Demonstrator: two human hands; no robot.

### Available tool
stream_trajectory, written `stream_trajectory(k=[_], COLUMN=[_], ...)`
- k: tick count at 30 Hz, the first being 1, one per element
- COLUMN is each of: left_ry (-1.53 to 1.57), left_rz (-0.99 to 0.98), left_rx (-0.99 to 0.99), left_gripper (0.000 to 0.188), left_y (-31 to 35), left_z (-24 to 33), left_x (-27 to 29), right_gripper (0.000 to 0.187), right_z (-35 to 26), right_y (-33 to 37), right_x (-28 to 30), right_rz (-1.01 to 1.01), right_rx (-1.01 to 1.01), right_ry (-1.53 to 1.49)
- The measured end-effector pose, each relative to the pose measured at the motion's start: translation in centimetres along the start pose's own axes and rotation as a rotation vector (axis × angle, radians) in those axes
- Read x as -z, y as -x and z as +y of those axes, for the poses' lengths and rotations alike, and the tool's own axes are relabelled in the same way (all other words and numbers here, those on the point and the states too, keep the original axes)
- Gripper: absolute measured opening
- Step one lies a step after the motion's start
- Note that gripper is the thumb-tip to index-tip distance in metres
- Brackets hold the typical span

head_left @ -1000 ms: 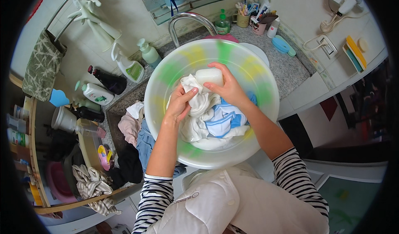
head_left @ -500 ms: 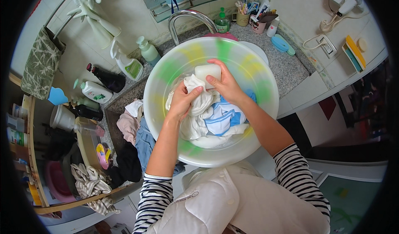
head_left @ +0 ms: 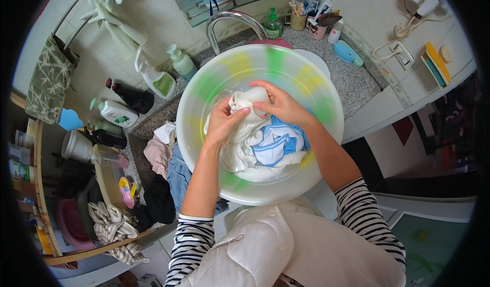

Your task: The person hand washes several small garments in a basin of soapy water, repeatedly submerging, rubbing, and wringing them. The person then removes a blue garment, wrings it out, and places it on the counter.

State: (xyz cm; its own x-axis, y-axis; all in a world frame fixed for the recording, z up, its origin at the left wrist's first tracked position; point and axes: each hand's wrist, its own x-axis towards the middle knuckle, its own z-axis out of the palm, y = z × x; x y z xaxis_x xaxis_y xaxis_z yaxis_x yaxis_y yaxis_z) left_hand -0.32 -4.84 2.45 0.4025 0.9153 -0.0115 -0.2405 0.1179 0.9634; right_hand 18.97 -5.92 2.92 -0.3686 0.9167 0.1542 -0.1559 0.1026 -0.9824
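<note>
A large whitish basin (head_left: 329,134) with green and yellow patches holds wet laundry. Over it, my left hand (head_left: 224,121) pinches a white cloth (head_left: 245,126) whose lower folds hang into the basin. My right hand (head_left: 280,103) grips a white bar of soap (head_left: 255,95), its thumb on the near side and its fingers over the far edge. The soap lies against the raised part of the cloth. Below my right hand rests a blue and white garment (head_left: 275,144), and more white fabric lies around it.
A curved faucet (head_left: 229,15) rises behind the basin. Left of it stand a pump bottle (head_left: 181,62), a spray bottle (head_left: 155,78) and a dark bottle (head_left: 133,97). Piled clothes (head_left: 178,169) lie against the basin's left side. A blue brush (head_left: 347,53) sits on the right counter.
My right hand and the soap have shifted slightly down and left, and the soap is now tilted and partly overlapped by the cloth. My left hand stays nearly in place, gripping the cloth.
</note>
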Motion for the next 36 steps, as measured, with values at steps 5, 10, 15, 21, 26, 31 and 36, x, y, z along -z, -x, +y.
stream_trajectory(k=[5,10,15,21,26,31,36], left_ry=[0.044,0.099,0.148,0.051,0.037,0.017,-0.017], left_rz=[-0.023,-0.007,0.089,0.018,0.010,0.005,0.008], left_rx=[0.122,0.130,0.086,0.141,0.173,0.184,0.205], left_gripper=[0.042,0.041,0.037,0.033,0.034,0.036,0.037], left_y=[0.0,-0.1,-0.1,-0.2,-0.1,0.2,-0.1], left_z=[-0.2,0.4,0.6,0.1,0.1,0.2,0.0], left_x=[0.1,-0.3,-1.1,-0.1,0.1,0.0,0.4], right_gripper=[0.051,0.043,0.028,0.026,0.020,0.023,0.027], right_z=[-0.7,-0.9,0.2,-1.2,-0.9,-1.8,-3.5], right_y=[0.3,0.4,-0.1,0.1,0.4,0.4,0.9], right_x=[-0.3,-1.4,-1.9,-1.2,-0.8,-0.1,1.7], right_rz=[0.057,0.298,0.549,0.400,0.248,0.356,0.362], right_rx=[-0.090,0.049,0.249,0.302,0.346,0.213,0.183], right_ry=[0.228,0.510,0.647,1.129,1.016,0.438,0.224])
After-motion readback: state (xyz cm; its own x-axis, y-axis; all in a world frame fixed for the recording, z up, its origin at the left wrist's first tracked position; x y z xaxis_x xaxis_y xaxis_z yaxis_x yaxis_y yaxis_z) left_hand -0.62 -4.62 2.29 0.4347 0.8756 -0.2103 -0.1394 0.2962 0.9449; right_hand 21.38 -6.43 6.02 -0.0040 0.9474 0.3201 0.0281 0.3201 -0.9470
